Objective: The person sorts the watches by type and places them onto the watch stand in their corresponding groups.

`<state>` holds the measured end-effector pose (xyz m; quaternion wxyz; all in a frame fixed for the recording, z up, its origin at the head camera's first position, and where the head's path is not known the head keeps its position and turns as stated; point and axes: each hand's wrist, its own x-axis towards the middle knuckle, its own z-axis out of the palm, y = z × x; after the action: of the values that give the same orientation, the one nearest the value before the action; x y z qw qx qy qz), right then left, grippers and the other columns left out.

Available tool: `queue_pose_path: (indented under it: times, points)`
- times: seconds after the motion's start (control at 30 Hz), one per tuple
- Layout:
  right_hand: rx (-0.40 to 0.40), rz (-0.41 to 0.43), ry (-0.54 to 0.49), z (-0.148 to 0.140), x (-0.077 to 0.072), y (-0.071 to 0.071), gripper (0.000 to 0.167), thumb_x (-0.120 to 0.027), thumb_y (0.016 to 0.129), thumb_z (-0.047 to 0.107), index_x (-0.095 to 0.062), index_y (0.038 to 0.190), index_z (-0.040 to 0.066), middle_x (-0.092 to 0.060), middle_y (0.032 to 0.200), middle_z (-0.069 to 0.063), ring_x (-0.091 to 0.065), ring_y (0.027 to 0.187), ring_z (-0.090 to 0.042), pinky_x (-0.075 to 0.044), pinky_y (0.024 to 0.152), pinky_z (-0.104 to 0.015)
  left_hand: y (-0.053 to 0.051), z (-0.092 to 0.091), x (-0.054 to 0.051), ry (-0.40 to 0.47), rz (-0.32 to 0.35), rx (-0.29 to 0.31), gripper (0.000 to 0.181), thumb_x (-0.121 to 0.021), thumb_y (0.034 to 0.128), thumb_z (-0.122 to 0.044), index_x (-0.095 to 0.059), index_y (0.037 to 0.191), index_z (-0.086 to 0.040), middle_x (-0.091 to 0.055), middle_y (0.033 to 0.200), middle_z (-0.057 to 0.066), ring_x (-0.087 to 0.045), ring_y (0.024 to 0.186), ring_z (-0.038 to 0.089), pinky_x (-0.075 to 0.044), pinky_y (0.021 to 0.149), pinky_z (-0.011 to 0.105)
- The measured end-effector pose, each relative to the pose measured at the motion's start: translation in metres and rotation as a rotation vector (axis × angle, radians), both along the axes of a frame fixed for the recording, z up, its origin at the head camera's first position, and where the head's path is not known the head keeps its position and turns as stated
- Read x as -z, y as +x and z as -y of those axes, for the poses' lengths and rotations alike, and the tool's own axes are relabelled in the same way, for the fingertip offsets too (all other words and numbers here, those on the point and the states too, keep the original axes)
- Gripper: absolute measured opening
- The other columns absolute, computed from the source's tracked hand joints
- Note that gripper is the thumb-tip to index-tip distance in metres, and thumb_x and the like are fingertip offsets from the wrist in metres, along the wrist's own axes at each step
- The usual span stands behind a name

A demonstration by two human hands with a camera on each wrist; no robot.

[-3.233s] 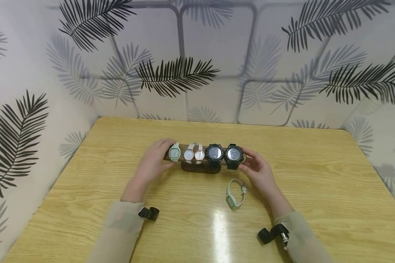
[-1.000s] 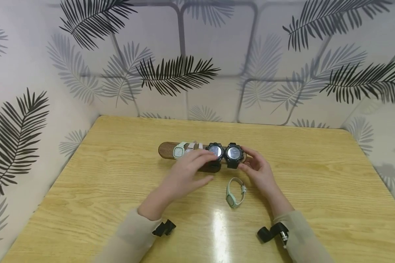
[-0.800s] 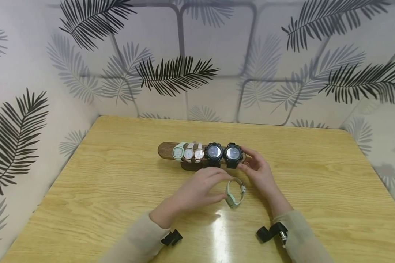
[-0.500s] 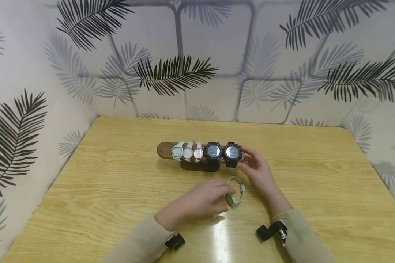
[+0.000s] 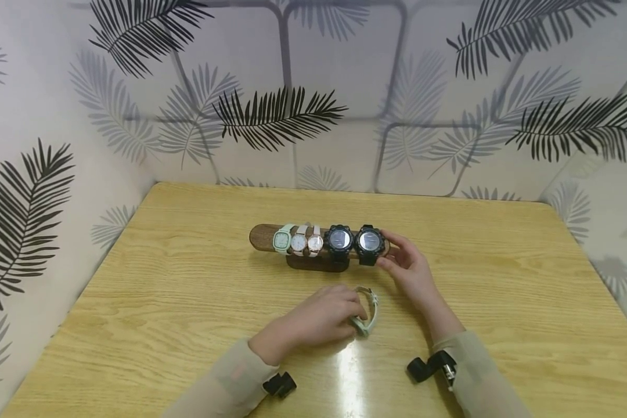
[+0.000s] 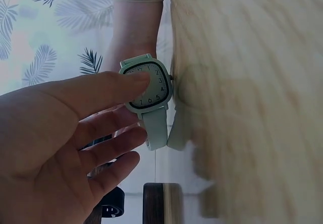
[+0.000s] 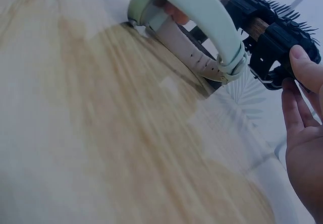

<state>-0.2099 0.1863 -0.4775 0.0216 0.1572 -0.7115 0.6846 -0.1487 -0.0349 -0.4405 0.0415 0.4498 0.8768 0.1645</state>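
Observation:
My left hand (image 5: 324,316) pinches a mint-green wristwatch (image 5: 374,306) in front of the watch stand, low over the table. In the left wrist view the thumb lies across the square dial of this wristwatch (image 6: 157,92), while its buckled strap forms a loop. The wooden watch stand (image 5: 262,238) carries a mint-green watch (image 5: 282,240), two small pale-strapped watches (image 5: 299,242) and two chunky black watches (image 5: 339,238). My right hand (image 5: 414,277) holds the stand's right end beside the outer black watch; in the right wrist view its thumb touches that black watch (image 7: 277,45).
A light wood table (image 5: 188,290) spreads around the stand, with a bright reflection near its front. Behind and to the sides hangs a leaf-patterned wall covering (image 5: 313,87). Black wrist straps (image 5: 279,383) sit on both sleeves.
My left hand has left the stand's left end, come forward and right, and taken hold of the loose mint-green wristwatch, which has shifted slightly left and turned. The right hand stays at the stand's end.

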Motion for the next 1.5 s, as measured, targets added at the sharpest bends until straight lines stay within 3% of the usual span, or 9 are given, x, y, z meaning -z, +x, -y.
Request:
queue_pose_path:
  times: [0.23, 0.37, 0.53, 0.6, 0.7, 0.8, 0.93, 1.1, 1.5]
  points:
    - [-0.001, -0.009, -0.009, -0.001, 0.002, -0.001, 0.057, -0.066, 0.086, -0.003, -0.045, 0.139, 0.002, -0.052, 0.131, -0.005, -0.058, 0.106, -0.015, -0.050, 0.091, -0.025, 0.000, -0.001, 0.000, 0.012, 0.007, 0.030, 0.014, -0.067, 0.0886, -0.034, -0.071, 0.098, -0.024, -0.062, 0.097, -0.014, -0.052, 0.094, 0.004, -0.041, 0.094, 0.024]
    - [-0.001, -0.010, -0.012, -0.001, 0.003, -0.002, 0.057, -0.066, 0.086, -0.003, -0.045, 0.139, 0.001, -0.052, 0.132, -0.005, -0.058, 0.106, -0.015, -0.050, 0.091, -0.025, -0.001, 0.000, -0.005, 0.082, 0.075, 0.066, 0.015, -0.066, 0.0902, -0.030, -0.071, 0.100, -0.021, -0.062, 0.098, -0.013, -0.051, 0.093, 0.001, -0.041, 0.091, 0.019]
    - [0.006, -0.005, 0.016, -0.001, 0.004, -0.003, 0.056, -0.066, 0.087, 0.000, -0.046, 0.139, 0.003, -0.051, 0.133, -0.007, -0.058, 0.106, -0.016, -0.049, 0.092, -0.024, -0.004, 0.007, -0.019, 0.249, 0.264, 0.074, 0.015, -0.067, 0.0897, -0.023, -0.071, 0.102, -0.016, -0.060, 0.098, -0.012, -0.052, 0.090, 0.000, -0.045, 0.083, 0.015]
    - [0.007, -0.002, 0.026, -0.001, 0.004, -0.003, 0.056, -0.066, 0.088, 0.001, -0.046, 0.140, 0.004, -0.050, 0.134, -0.008, -0.057, 0.107, -0.016, -0.049, 0.092, -0.024, -0.005, 0.013, -0.025, 0.331, 0.309, 0.064, 0.016, -0.068, 0.0893, -0.022, -0.071, 0.103, -0.015, -0.059, 0.097, -0.012, -0.053, 0.088, 0.001, -0.047, 0.080, 0.016]
    - [0.008, 0.002, 0.036, -0.001, 0.004, -0.003, 0.056, -0.066, 0.088, 0.002, -0.045, 0.140, 0.005, -0.050, 0.135, -0.010, -0.057, 0.107, -0.016, -0.048, 0.093, -0.024, -0.006, 0.021, -0.035, 0.465, 0.324, 0.043, 0.016, -0.069, 0.0886, -0.018, -0.070, 0.103, -0.012, -0.059, 0.095, -0.009, -0.053, 0.085, 0.003, -0.050, 0.075, 0.020]
    - [0.012, 0.007, 0.046, -0.001, 0.003, -0.003, 0.056, -0.067, 0.089, 0.004, -0.045, 0.140, 0.006, -0.049, 0.135, -0.010, -0.057, 0.108, -0.015, -0.048, 0.093, -0.023, -0.009, 0.033, -0.045, 0.584, 0.287, 0.006, 0.016, -0.070, 0.0875, -0.013, -0.069, 0.102, -0.009, -0.060, 0.091, -0.007, -0.054, 0.080, 0.006, -0.051, 0.070, 0.024]
    - [0.010, 0.012, 0.036, -0.001, 0.003, -0.002, 0.057, -0.067, 0.088, 0.002, -0.045, 0.140, 0.005, -0.048, 0.135, -0.010, -0.057, 0.107, -0.016, -0.049, 0.092, -0.023, -0.013, 0.051, -0.059, 0.680, 0.242, -0.095, 0.016, -0.071, 0.0867, -0.010, -0.070, 0.102, -0.007, -0.062, 0.087, -0.005, -0.055, 0.077, 0.010, -0.052, 0.067, 0.027]
    - [0.006, 0.023, 0.020, 0.000, 0.002, -0.002, 0.058, -0.067, 0.087, 0.001, -0.045, 0.140, 0.005, -0.049, 0.134, -0.008, -0.057, 0.106, -0.016, -0.050, 0.091, -0.024, -0.020, 0.074, -0.069, 0.748, 0.263, -0.285, 0.016, -0.071, 0.0869, -0.009, -0.070, 0.103, -0.005, -0.062, 0.087, 0.000, -0.056, 0.078, 0.015, -0.052, 0.067, 0.030]
    - [0.011, 0.021, 0.028, 0.000, 0.001, -0.002, 0.057, -0.068, 0.087, 0.001, -0.046, 0.140, 0.005, -0.049, 0.134, -0.007, -0.057, 0.105, -0.016, -0.050, 0.089, -0.023, -0.038, 0.122, -0.073, 0.803, 0.312, -0.666, 0.029, -0.067, 0.0916, -0.023, -0.067, 0.112, -0.002, -0.063, 0.098, 0.008, -0.057, 0.085, 0.018, -0.049, 0.069, 0.022]
